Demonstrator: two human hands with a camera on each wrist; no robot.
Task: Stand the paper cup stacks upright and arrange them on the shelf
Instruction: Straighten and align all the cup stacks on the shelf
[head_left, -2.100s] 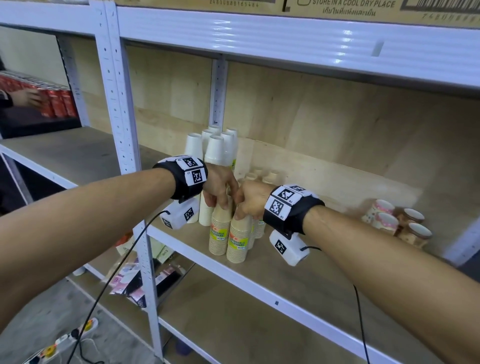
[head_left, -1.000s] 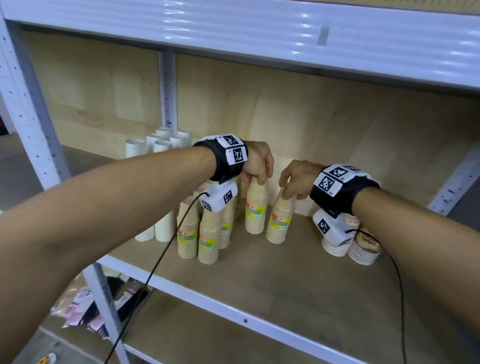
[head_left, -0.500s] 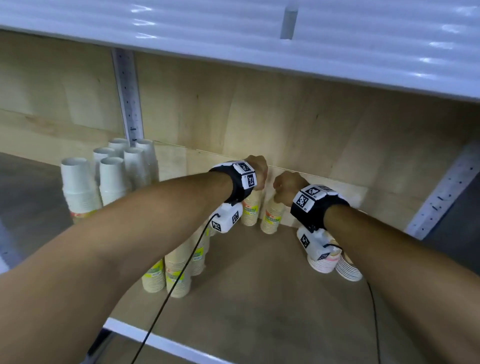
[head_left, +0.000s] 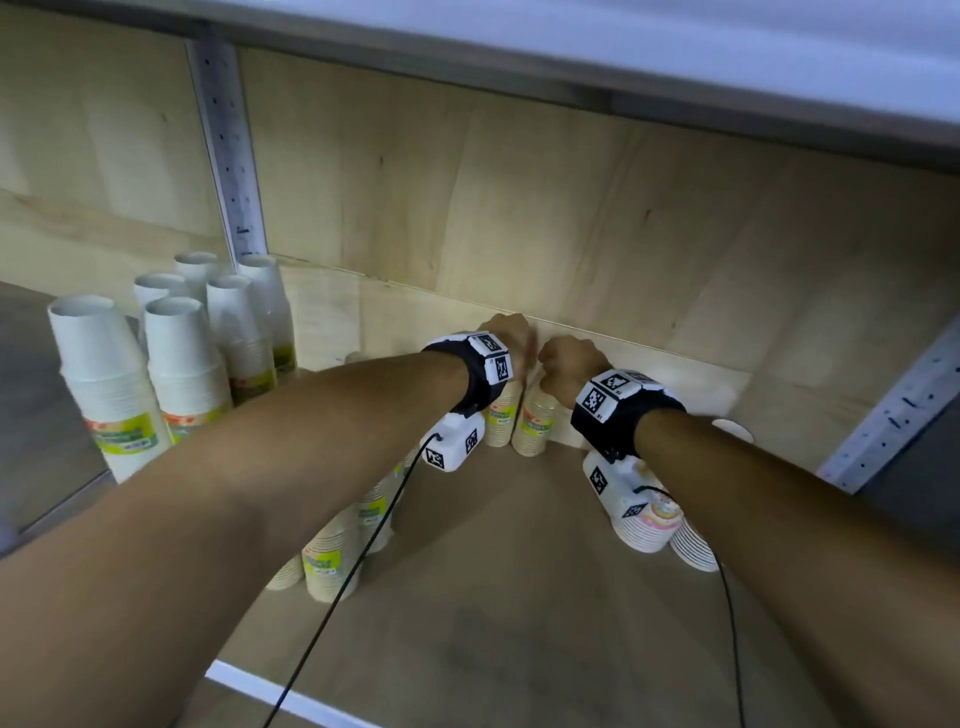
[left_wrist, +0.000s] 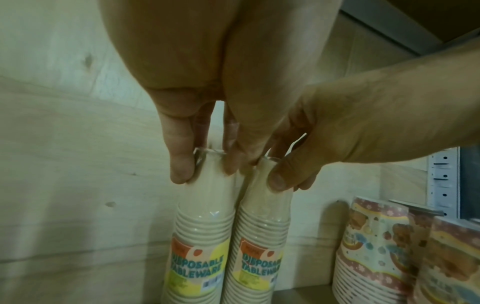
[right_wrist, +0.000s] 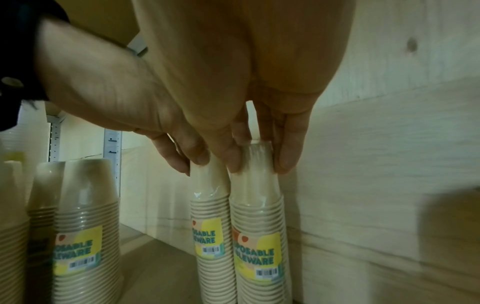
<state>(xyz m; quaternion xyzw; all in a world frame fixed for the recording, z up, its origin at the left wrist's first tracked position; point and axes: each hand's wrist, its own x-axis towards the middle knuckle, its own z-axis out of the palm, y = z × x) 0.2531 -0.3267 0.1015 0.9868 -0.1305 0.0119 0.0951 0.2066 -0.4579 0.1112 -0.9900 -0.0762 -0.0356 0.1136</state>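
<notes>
Two upright beige paper cup stacks with "Disposable Tableware" labels stand side by side against the back panel. My left hand (head_left: 506, 338) (left_wrist: 206, 164) pinches the top of the left beige stack (head_left: 500, 421) (left_wrist: 202, 226) (right_wrist: 210, 226) with its fingertips. Touching it on the right is the right beige stack (head_left: 535, 426) (left_wrist: 259, 236) (right_wrist: 259, 236), whose top my right hand (head_left: 566, 364) (right_wrist: 257, 162) pinches the same way. The stacks' bases are hidden in the wrist views.
Several white cup stacks (head_left: 182, 353) stand at the back left, by the metal upright (head_left: 228, 156). More beige stacks (head_left: 332, 556) (right_wrist: 85, 236) stand under my left forearm. Patterned cup stacks (head_left: 654, 525) (left_wrist: 374, 246) stand to the right. Bare shelf board (head_left: 519, 623) lies in front.
Both hands carried their beige stacks from near the front group back to the rear panel. The head came in closer under the upper shelf.
</notes>
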